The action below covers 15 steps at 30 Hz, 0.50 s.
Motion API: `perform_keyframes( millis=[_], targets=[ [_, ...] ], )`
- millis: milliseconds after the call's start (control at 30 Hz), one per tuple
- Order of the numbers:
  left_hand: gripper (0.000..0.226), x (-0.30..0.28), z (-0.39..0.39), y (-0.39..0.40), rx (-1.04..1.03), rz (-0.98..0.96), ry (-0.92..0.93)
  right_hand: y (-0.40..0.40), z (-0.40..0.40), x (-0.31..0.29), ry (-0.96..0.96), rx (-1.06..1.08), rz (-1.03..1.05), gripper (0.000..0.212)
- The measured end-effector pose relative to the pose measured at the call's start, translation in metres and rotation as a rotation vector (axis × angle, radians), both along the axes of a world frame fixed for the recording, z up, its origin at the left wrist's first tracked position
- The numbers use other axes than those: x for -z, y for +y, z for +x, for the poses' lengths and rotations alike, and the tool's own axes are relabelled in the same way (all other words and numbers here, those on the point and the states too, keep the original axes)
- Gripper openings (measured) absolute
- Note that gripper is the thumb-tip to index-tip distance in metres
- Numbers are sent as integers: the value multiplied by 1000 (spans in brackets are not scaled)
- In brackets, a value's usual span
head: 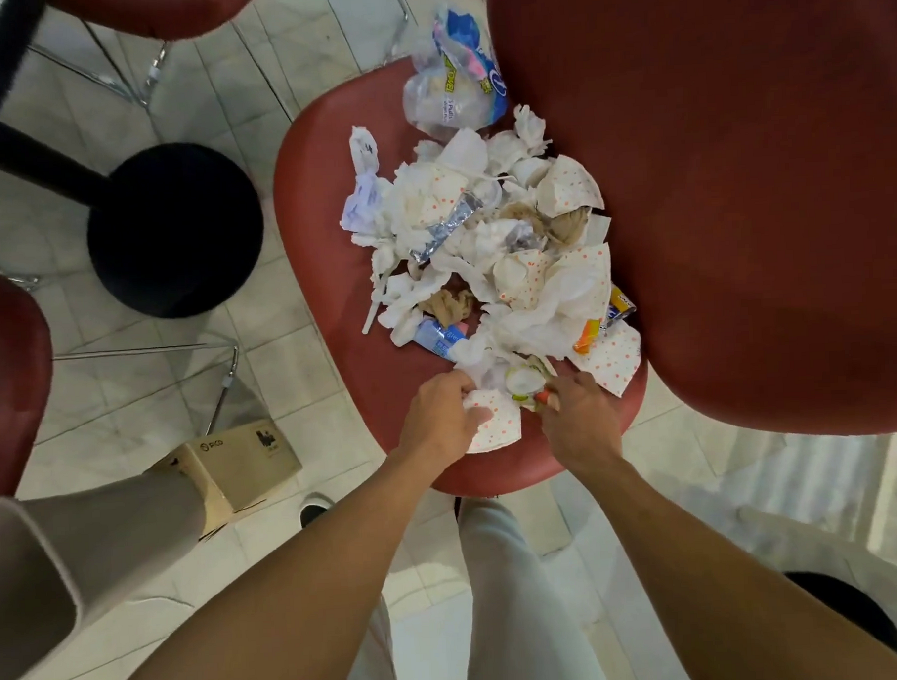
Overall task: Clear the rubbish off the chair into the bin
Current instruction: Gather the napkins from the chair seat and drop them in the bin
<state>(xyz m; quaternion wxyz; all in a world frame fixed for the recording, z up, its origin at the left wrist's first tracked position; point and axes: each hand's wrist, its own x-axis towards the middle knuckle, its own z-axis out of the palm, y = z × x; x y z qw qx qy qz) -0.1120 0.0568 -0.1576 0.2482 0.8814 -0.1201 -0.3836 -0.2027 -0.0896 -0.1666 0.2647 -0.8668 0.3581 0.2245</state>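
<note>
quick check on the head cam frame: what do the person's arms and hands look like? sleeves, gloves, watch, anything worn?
Both forearms are bare for their whole visible length; no sleeve shows in frame. The left hand and right hand wear no gloves, and no watch, bracelet or ring is visible. There are no markings or cables on either arm. Below the arms, the person wears light grey trousers and a dark shoe with a white sole.

Pale marble floor tiles [290, 53], a black round table base [174, 228], a cardboard box [236, 464].
</note>
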Motion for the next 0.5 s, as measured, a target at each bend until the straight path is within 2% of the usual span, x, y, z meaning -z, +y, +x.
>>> perform_keyframes(
  millis=[200,500],
  targets=[
    [28,-33,11,37,-100,-68,-103,29,10,-42,-72,55,12,28],
    [26,-76,27,130,-278,-146,-97,110,42,-103,-151,-27,18,32]
  ],
)
